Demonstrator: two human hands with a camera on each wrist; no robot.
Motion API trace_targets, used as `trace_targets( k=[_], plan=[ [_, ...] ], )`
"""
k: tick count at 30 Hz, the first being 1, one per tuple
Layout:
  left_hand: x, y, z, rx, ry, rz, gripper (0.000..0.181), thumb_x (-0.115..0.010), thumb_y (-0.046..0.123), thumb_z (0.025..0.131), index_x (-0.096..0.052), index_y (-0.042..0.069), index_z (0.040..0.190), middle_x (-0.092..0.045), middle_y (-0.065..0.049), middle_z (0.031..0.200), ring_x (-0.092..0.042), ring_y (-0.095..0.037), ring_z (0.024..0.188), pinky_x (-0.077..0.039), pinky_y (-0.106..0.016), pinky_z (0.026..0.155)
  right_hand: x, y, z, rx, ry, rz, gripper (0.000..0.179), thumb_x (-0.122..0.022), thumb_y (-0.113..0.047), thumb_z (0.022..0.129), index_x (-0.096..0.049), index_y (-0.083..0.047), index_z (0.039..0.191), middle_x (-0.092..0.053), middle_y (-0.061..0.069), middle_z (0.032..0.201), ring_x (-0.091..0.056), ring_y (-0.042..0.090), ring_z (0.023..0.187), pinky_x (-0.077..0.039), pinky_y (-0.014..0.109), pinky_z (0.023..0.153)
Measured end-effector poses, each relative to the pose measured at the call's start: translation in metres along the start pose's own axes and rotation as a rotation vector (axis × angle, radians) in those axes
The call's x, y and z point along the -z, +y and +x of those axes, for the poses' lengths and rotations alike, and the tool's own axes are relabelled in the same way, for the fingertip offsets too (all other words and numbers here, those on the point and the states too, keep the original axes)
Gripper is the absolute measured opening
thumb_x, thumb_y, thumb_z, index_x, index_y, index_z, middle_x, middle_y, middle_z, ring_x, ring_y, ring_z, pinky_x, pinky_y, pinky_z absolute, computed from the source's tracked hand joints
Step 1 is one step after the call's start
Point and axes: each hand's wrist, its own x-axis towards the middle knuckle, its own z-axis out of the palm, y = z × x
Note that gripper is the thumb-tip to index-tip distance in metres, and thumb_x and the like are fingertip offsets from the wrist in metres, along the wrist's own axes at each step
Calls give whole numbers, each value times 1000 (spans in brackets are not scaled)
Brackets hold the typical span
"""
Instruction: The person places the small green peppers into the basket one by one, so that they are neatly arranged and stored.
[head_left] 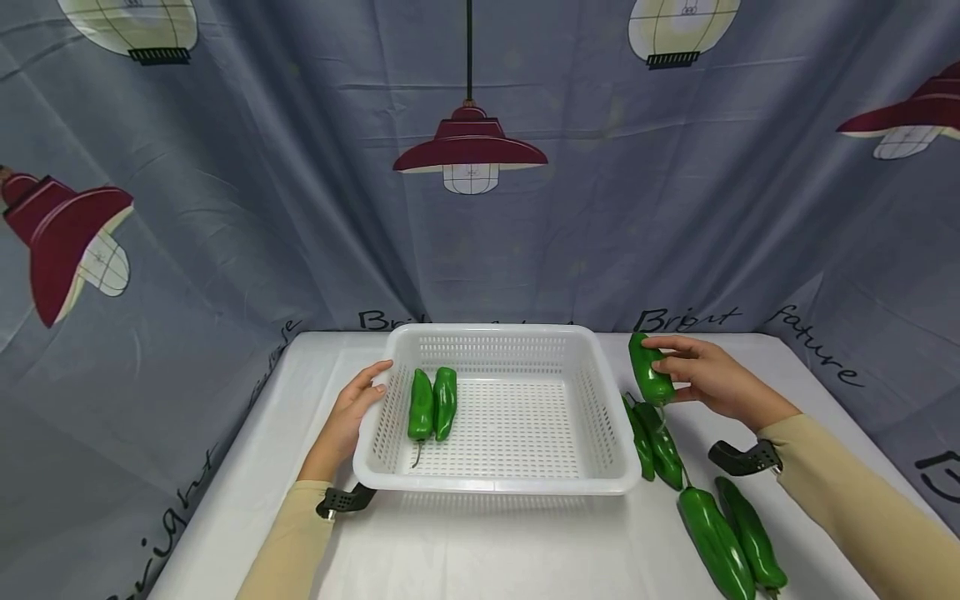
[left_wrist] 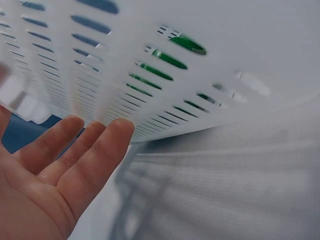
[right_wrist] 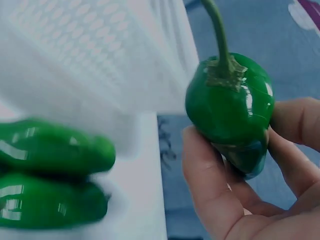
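My right hand (head_left: 708, 375) grips a green pepper (head_left: 647, 367) between thumb and fingers, to the right of the white basket (head_left: 495, 485). In the right wrist view, the curved stem (right_wrist: 218, 35) of the held pepper points up. My left hand (head_left: 352, 412) is at the basket's left rim. Its fairly straight fingers (left_wrist: 95, 165) lie against the perforated outer wall in the left wrist view. Inside the basket, on the left, two green peppers (head_left: 421, 408) (head_left: 446, 404) lie side by side.
More green peppers (head_left: 660, 446) lie on the white table (head_left: 480, 550) beside the basket's right wall. Two larger ones (head_left: 716, 542) (head_left: 752, 533) are closer to the front right. A grey curtain (head_left: 300, 167) printed with lamps hangs behind the table.
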Motion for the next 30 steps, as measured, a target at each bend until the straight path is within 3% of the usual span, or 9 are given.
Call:
trace_targets(
  k=[4, 7, 12, 17, 26, 30],
  plan=[
    [1, -2, 1, 0, -8, -20, 51, -42, 20, 109, -31, 7, 157, -30, -22, 163, -60, -17, 123, -60, -31, 91, -11, -15, 6, -1, -10, 52, 65, -56, -20, 105, -26, 0, 159, -55, 11, 132, -69, 7, 99, -63, 40, 85],
    [1, -2, 0, -5, -5, -22, 51, -42, 20, 109, -31, 6, 157, -31, -23, 162, -61, -11, 118, -60, -31, 91, -21, -23, 12, -3, -30, 75, 65, -56, -20, 104, -27, -1, 159, -52, 17, 137, -69, 9, 99, -63, 40, 85],
    [0, -1, 0, -5, 3, -19, 50, -41, 18, 109, -32, 5, 156, -33, -24, 160, -63, -13, 117, -60, -30, 91, -41, -30, 22, -10, -71, 84, 65, -56, -18, 104, -27, -1, 159, -42, 30, 148, -68, 12, 98, -63, 40, 84],
    [-1, 1, 0, -5, 1, -18, 49, -41, 17, 109, -33, 6, 156, -34, -25, 160, -63, -16, 118, -61, -31, 90, -60, -39, 29, -15, -110, 96, 64, -56, -17, 103, -28, -1, 159, -35, 34, 153, -68, 16, 99, -63, 44, 84],
    [-1, 1, -1, -9, 0, -27, 49, -40, 15, 109, -32, 5, 156, -33, -25, 160, -64, -10, 113, -61, -29, 89, -92, -51, 47, -26, -170, 120, 62, -62, -15, 101, -36, -6, 156, -42, 30, 147, -67, 21, 99, -62, 50, 88],
    [0, 0, 0, -19, -6, -49, 49, -40, 14, 109, -32, 2, 156, -32, -27, 159, -65, -8, 112, -60, -27, 89, -108, -54, 54, -21, -178, 129, 60, -62, -12, 100, -38, -4, 155, -45, 31, 145, -69, 22, 99, -64, 46, 84]
  ],
)
